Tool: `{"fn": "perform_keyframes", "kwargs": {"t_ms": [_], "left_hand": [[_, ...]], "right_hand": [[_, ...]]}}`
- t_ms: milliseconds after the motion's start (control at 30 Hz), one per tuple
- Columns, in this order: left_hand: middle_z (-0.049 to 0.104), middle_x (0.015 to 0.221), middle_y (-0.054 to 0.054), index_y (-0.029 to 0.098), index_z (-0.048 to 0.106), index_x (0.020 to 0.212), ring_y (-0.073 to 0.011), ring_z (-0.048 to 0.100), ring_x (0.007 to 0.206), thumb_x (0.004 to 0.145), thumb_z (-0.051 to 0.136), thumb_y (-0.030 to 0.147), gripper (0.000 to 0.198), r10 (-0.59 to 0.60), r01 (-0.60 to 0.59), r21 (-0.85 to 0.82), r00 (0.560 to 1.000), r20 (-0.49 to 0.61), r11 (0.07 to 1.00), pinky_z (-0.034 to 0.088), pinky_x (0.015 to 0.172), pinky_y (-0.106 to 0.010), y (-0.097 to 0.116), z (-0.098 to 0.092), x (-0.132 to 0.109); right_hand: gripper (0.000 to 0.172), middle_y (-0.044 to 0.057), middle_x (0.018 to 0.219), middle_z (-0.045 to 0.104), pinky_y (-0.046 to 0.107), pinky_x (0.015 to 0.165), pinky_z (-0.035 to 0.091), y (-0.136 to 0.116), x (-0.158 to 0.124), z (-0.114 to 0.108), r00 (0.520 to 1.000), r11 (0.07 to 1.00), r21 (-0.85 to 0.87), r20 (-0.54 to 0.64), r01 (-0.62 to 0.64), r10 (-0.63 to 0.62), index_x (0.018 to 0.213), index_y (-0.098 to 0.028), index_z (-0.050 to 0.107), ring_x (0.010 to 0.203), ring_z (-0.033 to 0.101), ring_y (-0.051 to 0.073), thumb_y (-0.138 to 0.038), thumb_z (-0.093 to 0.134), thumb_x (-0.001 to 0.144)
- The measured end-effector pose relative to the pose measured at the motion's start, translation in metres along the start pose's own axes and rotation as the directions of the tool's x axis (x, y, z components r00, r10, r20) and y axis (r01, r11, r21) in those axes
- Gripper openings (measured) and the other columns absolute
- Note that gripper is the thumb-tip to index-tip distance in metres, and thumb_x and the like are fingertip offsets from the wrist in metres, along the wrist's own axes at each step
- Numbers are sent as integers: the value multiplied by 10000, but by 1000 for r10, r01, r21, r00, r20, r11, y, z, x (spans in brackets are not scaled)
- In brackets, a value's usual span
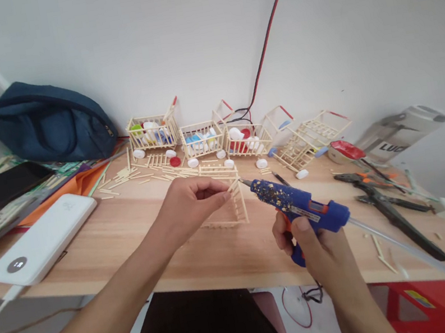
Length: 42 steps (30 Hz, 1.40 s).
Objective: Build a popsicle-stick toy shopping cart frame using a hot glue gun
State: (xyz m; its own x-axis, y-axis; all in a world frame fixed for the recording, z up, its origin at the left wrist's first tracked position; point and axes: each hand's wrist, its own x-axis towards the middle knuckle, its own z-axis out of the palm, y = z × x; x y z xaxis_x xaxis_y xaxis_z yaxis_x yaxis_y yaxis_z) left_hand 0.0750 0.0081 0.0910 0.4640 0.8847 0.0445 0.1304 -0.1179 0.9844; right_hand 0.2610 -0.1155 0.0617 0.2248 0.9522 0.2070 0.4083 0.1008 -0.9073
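My right hand (309, 240) is wrapped round a blue hot glue gun (292, 200) speckled with dried bits, a clear glue stick (393, 246) trailing from its back. Its nozzle points left and meets the upper corner of a small frame of thin wooden sticks (241, 209) on the table. My left hand (196, 202) pinches a thin wooden stick (233, 185) at that corner, close to the nozzle tip. Part of the frame is hidden behind my left fingers.
Behind stand miniature stick carts (152, 132) with white wheels, some filled with bottle caps. Loose sticks (125, 174) lie to the left, near a white power bank (42, 239) and blue bag (53, 121). Pliers (395, 203) and a black-handled tool (408, 229) lie at right.
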Motion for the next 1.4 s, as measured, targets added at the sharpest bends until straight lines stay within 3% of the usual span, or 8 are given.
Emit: {"fn": "perform_keyframes", "kwargs": {"t_ms": [400,833,1400], "left_hand": [[770,822,-33,140,773,825,-144,679,742,722,743,246,151,7,-7,-13,1000,9,1000,509,691,-226,-1,1,1],[768,817,-24,155,772,827,-145,669,740,740,727,260,143,107,-105,56,994,-23,993,495,675,-230,-9,-4,1],[772,828,-37,156,777,817,-170,689,766,726,740,280,158,62,-62,52,998,-11,997,520,704,-248,-3,-3,-1]], "right_hand": [[539,-9,488,474,252,465,345,6,3,-3,998,991,-116,3,60,-61,577,-201,470,454,472,110,-574,393,960],[521,-8,496,477,252,466,349,8,2,-4,997,994,-86,31,68,-66,588,-203,473,462,473,113,-548,393,970],[505,-6,484,494,246,466,386,11,3,-7,997,992,-108,39,64,-60,581,-207,480,451,497,121,-533,421,962]]}}
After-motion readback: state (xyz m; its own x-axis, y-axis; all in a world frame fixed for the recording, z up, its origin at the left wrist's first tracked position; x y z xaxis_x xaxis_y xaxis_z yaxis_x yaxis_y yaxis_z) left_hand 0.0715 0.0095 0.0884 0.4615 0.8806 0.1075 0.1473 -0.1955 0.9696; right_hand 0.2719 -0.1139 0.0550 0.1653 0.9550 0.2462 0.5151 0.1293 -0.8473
